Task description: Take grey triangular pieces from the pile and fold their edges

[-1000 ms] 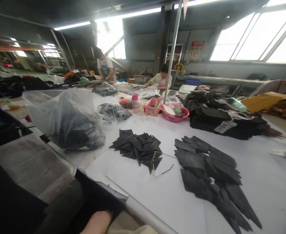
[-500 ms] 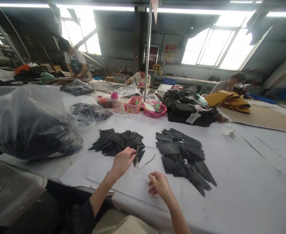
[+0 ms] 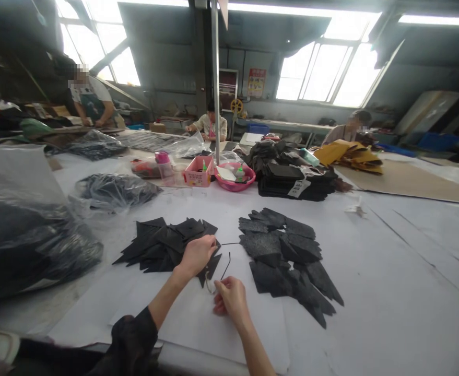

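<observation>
A thin-framed pair of eyeglasses (image 3: 209, 281) is held above the white table, with its dark temple arms pointing away from me. My left hand (image 3: 198, 256) pinches one end of the frame, fingers closed. My right hand (image 3: 231, 300) is closed at the other end, thumb and fingertips together by the hinge. Beyond my left hand lies a heap of black pointed pieces (image 3: 162, 243). To the right of the glasses, dark grey leaf-shaped pieces (image 3: 287, 250) lie spread in overlapping rows. White paper sheets (image 3: 198, 329) are under my hands.
Clear plastic bags of dark material (image 3: 29, 235) stand at left. Farther back are a pink box (image 3: 198, 172), a pink basin (image 3: 235, 180), a metal pole (image 3: 215, 94) and a black stack (image 3: 295, 183). Several people work behind, one (image 3: 94, 102) standing at left.
My right hand has moved left and closed on the near end of the glasses, where before it was apart from them. The glasses have turned slightly. The head view has shifted right.
</observation>
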### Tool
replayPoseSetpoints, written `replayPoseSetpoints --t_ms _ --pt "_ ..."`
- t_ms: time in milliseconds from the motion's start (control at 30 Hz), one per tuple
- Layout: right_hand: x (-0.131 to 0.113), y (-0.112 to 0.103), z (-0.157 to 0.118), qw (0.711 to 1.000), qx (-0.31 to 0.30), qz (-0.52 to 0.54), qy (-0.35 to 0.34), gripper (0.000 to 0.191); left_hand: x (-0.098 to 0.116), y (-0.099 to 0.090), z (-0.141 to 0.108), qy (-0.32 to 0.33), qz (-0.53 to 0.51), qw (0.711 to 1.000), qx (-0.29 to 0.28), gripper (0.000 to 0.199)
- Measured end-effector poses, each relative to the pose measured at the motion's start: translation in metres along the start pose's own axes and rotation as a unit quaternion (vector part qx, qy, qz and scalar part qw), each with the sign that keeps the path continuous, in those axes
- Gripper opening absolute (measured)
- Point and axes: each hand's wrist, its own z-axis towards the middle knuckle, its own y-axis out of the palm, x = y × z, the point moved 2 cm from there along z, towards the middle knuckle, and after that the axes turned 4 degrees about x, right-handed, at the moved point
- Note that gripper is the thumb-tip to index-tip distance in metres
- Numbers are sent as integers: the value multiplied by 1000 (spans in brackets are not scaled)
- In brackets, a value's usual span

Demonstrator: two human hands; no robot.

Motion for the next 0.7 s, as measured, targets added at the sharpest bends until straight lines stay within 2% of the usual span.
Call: replayPoseSetpoints --t_ms 133,233,333,433,567,633,700 --pt "2 -9 -10 997 -9 56 -51 52 4 -22 -37 21 -75 996 39 16" --pt "2 -25 -21 992 19 79 -96 57 5 -30 -64 19 -172 982 77 18" --pt "0 -48 -37 984 58 92 -144 56 7 -32 -85 -24 -275 956 98 23" --pt "-9 -75 -60 970 74 112 -205 50 19 -36 -99 -67 -396 912 86 27" --pt "-36 -108 -113 941 95 79 -314 32 56 -60 -113 -67 -513 852 79 27" --pt "-56 -123 -150 912 134 50 -384 24 75 -79 -121 -72 -558 821 101 25" --pt "-75 -140 -190 873 202 49 -441 16 92 -99 -132 -50 -587 798 125 23"
